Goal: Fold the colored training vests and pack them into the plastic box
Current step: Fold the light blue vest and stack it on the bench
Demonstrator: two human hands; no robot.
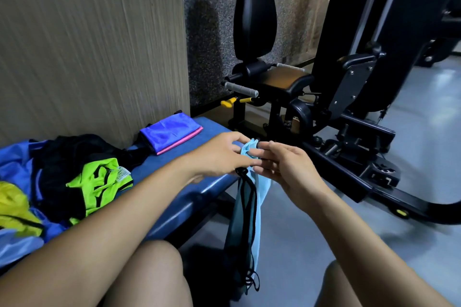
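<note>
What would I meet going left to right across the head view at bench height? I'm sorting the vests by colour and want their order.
Yellow vest → neon green vest → folded purple vest → left hand → light blue vest hanging from both hands → right hand.

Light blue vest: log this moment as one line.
light blue vest: hanging off bench edge | left hand: pinching top | right hand: pinching top | folded purple vest: on bench | box: unseen
</note>
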